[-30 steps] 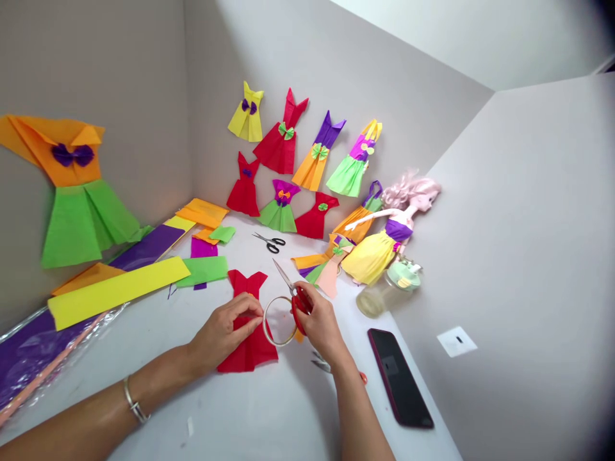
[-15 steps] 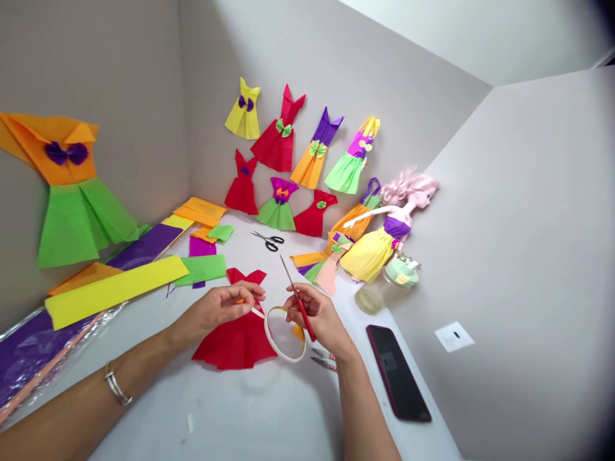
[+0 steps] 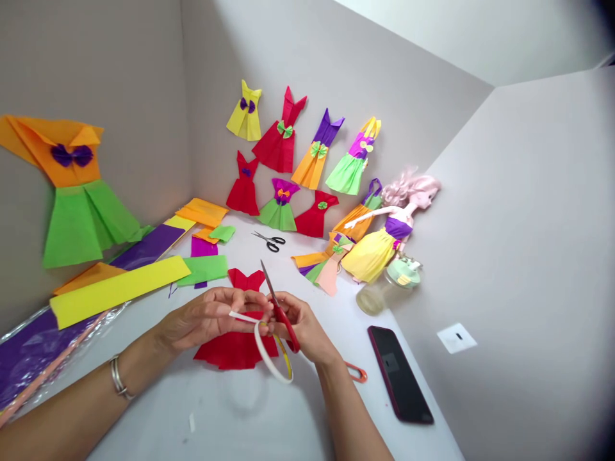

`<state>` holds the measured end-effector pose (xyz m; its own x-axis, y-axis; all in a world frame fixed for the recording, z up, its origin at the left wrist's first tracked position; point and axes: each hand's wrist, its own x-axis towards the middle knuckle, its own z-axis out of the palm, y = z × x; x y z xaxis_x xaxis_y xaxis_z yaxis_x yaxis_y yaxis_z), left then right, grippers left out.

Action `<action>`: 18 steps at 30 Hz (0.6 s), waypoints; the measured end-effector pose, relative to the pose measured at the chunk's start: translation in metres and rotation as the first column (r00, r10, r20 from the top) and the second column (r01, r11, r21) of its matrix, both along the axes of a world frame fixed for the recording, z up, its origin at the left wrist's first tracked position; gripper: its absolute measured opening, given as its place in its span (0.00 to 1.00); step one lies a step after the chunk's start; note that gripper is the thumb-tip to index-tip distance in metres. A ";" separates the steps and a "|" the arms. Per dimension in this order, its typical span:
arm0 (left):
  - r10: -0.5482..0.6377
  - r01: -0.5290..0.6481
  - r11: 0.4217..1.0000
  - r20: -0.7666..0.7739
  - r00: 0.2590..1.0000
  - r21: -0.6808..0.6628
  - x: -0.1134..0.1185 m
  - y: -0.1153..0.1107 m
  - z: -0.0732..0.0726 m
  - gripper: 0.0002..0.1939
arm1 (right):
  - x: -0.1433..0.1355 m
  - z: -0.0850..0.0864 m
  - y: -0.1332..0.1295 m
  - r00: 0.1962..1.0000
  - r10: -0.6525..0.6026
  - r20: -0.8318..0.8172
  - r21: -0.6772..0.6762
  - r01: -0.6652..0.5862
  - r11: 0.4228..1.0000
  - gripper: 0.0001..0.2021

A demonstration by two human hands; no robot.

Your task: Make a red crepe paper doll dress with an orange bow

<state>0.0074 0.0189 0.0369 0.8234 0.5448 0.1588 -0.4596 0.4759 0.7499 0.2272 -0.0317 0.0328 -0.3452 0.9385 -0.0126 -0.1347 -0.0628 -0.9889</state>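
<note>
In the head view my right hand (image 3: 302, 323) holds red-handled scissors (image 3: 288, 326), their blades pointing up and to the left. The same hand has a roll of double-sided tape (image 3: 270, 363), white outside with a yellow inner ring. A white strip of it stretches left across the fingers of my left hand (image 3: 204, 314), whose fingertips are closed on the tape beside my right fingertips. Exactly where they pinch is partly hidden. Below both hands a red paper dress (image 3: 230, 352) lies on the table; the hands and tape cover its middle.
Black scissors (image 3: 273, 242) lie farther back. Left are a yellow paper strip (image 3: 120, 291) and other coloured paper. A doll (image 3: 379, 250), a jar (image 3: 372, 299), a phone (image 3: 401, 374) and an orange handle (image 3: 356, 371) are at right. Paper dresses, including a yellow one (image 3: 245, 121), hang on the walls.
My hands have come together, the right one moving left with the scissors and tape roll. The roll has turned more edge-on. The orange handle now shows beside my right wrist.
</note>
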 end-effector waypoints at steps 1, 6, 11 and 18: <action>0.012 -0.012 1.000 0.014 1.000 -0.005 0.000 -0.001 0.001 0.06 | -0.001 0.000 0.000 1.000 -0.004 -0.002 0.001 0.004 1.000 0.21; 0.082 -0.081 0.997 -0.021 0.996 0.016 -0.004 0.004 0.002 0.04 | 0.013 0.015 -0.001 0.972 -0.198 0.127 0.114 0.184 0.976 0.19; 0.110 -0.110 0.994 -0.026 0.994 -0.009 -0.003 0.009 0.000 0.06 | 0.035 0.047 -0.016 0.931 -0.120 0.344 0.123 0.082 0.989 0.18; 0.092 -0.094 0.994 -0.034 0.995 -0.059 0.009 0.000 0.010 0.08 | 0.043 0.065 -0.038 0.760 -0.148 0.632 0.184 0.038 0.982 0.24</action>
<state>0.0168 0.0191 0.0468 0.7727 0.6271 0.0981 -0.4807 0.4772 0.7357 0.2703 -0.0699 0.0973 -0.2189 0.9742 -0.0549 0.5363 0.0731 -0.8409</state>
